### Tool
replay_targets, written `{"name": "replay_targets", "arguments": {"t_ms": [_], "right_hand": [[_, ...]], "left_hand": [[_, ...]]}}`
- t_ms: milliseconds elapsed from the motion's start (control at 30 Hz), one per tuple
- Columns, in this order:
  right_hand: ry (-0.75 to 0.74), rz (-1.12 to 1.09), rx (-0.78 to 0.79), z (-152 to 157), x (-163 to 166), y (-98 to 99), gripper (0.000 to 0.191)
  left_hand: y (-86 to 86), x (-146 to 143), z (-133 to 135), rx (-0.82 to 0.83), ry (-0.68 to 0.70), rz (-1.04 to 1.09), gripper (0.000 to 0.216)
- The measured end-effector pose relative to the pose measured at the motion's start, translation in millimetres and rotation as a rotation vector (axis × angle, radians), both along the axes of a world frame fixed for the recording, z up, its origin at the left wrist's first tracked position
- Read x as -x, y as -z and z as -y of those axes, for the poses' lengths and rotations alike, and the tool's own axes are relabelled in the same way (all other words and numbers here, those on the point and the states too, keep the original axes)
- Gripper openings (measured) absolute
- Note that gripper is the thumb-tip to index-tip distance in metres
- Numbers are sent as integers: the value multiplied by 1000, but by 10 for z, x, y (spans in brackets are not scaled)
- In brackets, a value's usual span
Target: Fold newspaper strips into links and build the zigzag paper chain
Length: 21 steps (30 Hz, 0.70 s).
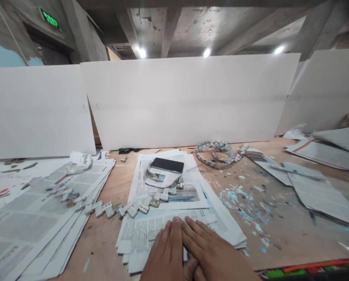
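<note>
My left hand (166,251) and my right hand (209,249) rest side by side on a stack of printed paper (136,240). Both lie flat with fingers stretched forward, the index fingers meeting at the tips. Whatever is beneath the palms is hidden. Just beyond the fingertips, a zigzag chain of folded paper pieces (131,210) runs leftward from the stack across the table. Farther back on the same stack, a black phone (167,165) lies over a whitish rounded item (162,179).
Newspaper sheets (36,210) spread across the left side, with a crumpled white wrapper (79,162) on them. A coiled folded-paper chain (215,154) lies at the back right. More papers (323,191) cover the right. White boards (188,101) stand behind the paint-spotted wooden table (291,234).
</note>
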State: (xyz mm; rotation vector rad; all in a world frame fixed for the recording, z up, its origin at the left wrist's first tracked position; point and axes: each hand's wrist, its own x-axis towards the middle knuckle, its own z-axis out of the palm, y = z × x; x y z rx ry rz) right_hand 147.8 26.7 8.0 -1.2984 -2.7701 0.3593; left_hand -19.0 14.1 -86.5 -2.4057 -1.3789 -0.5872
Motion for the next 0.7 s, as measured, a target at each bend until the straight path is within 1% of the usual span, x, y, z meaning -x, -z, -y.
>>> {"name": "replay_targets", "arguments": {"t_ms": [67,167,233,300,367,467,533,700], "right_hand": [[2,-56,-39,3,-20,41,70],[19,-107,-103,14,-27,105,58],[27,-104,-135,23,-12,133,53],[28,-99,-169,31,14,135,51],[30,-75,-202,38,30,112,51],[31,21,-234,49,-21,65,52],[46,83,-259,56,-134,58,52],[181,146,-347,70,-546,107,47]], "left_hand": [[-61,127,14,-1,10,-72,52],[-206,327,28,-55,105,-152,55],[-276,412,32,-115,125,-180,50],[-311,459,39,-160,108,-195,44],[-321,482,55,-165,90,-203,43],[-319,501,83,-141,64,-244,45],[-309,513,89,-142,60,-289,46],[-249,562,59,-141,81,-318,54]]}}
